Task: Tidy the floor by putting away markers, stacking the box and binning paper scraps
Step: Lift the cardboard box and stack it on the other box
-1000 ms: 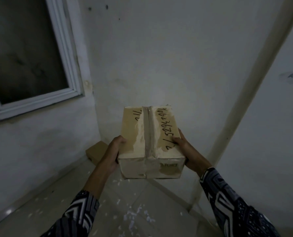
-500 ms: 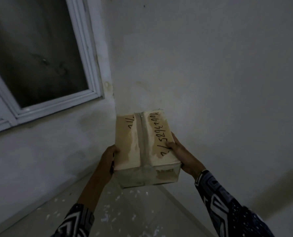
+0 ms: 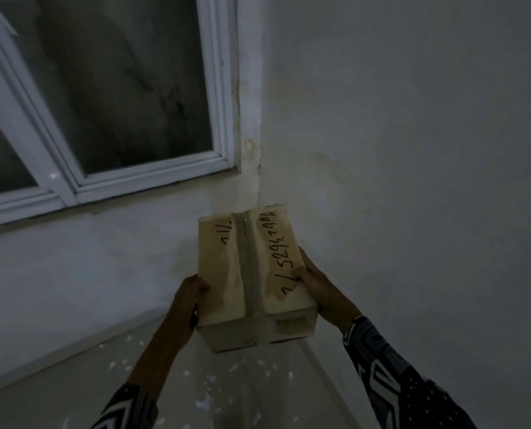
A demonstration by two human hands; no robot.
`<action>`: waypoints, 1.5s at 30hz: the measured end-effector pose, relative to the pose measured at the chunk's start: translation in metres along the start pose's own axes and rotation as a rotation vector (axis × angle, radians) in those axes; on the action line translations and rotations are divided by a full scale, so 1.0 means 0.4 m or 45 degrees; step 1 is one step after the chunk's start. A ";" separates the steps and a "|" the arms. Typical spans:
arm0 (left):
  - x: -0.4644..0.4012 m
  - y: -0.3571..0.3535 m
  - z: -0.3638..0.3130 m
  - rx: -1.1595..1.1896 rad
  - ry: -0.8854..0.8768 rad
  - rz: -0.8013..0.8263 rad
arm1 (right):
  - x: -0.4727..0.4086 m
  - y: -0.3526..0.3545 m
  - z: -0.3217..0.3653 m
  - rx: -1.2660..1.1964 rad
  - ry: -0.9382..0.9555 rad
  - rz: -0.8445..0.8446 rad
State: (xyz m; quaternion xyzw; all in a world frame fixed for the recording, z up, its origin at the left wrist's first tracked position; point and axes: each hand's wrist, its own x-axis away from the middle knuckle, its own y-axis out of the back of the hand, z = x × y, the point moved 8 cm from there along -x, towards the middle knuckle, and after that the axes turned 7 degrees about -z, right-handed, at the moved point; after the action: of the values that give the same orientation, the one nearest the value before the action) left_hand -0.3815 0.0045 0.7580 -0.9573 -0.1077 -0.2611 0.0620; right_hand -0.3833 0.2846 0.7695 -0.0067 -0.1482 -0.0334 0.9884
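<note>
Window fills upper left of frame, pale wall right. Floor lower left. Taped cardboard box at centre, carried in air toward corner. Left hand clamped on its left edge, right hand gripping right side, thumb on top. Paper scraps scattered below. Step in hand: stacking box. Next move likely calls for lowering squarely; stacking spot not visible.

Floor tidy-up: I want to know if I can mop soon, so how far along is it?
Not close. Nothing visible looks finished. In hand: the taped cardboard box is held off the floor, left hand gripping one side, right hand the other, not yet stacked. Left: white paper scraps are scattered on the floor. No markers or bin are in view.
</note>
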 end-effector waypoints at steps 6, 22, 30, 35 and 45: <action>-0.226 -0.036 -0.048 0.013 0.064 0.019 | -0.266 -0.024 0.022 0.041 -0.088 0.082; -0.780 -0.060 -0.138 -0.131 0.339 0.261 | -0.796 -0.139 0.036 0.006 -0.326 0.062; -0.988 -0.110 0.012 -0.305 0.622 0.263 | -0.985 -0.094 -0.114 0.179 -0.401 0.107; -1.131 -0.146 0.190 -0.320 0.756 0.241 | -1.143 -0.066 -0.321 0.300 -0.488 0.081; -1.428 -0.213 0.618 -0.283 0.875 0.221 | -1.426 0.012 -0.802 0.519 -0.562 0.067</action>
State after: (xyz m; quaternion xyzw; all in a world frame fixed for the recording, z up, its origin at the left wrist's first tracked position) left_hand -0.7615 0.0311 0.2586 -0.8202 0.0302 -0.5712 0.0120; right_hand -0.8331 0.3185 0.2956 0.1808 -0.3628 0.0250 0.9138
